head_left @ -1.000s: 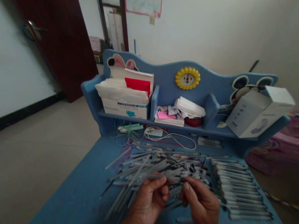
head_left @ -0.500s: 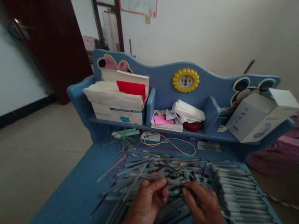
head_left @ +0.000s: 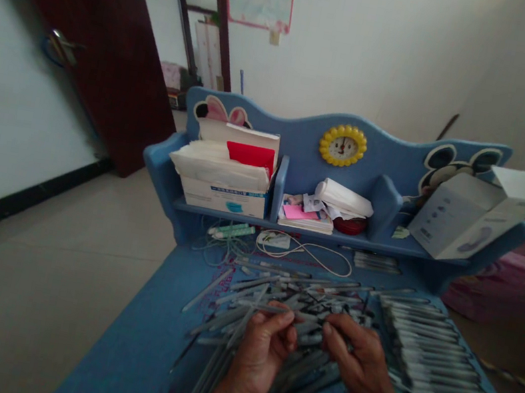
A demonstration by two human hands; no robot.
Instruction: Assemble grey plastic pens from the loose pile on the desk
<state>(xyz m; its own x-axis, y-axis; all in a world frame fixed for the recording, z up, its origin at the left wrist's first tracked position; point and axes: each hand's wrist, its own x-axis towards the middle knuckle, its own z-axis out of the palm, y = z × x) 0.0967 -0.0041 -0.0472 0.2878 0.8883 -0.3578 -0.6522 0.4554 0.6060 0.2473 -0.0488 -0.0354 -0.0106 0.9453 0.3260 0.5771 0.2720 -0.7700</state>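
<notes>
A slim, translucent pen (head_left: 266, 307) lies nearly level between my two hands, above the pile. My left hand (head_left: 264, 346) is closed, thumb and fingers pinching the barrel. My right hand (head_left: 356, 355) pinches at the pen's right end; its fingertips hide exactly what part they grip. Beneath both hands spreads a loose heap of pens and pen parts (head_left: 225, 319), pointing in many directions. To the right of my right hand, several similar pens (head_left: 438, 353) lie side by side in a neat row.
A blue desk (head_left: 125, 342) carries a shelf with a mask box (head_left: 226, 198), a yellow clock (head_left: 342, 145), a white roll (head_left: 343, 197) and a white carton (head_left: 458, 211). A white cable (head_left: 334, 253) and a green-white strip (head_left: 233, 231) lie below the shelf.
The whole scene has shifted slightly right in view as my head turned a little. Both hands keep their pinch on the pen, almost in the same place.
</notes>
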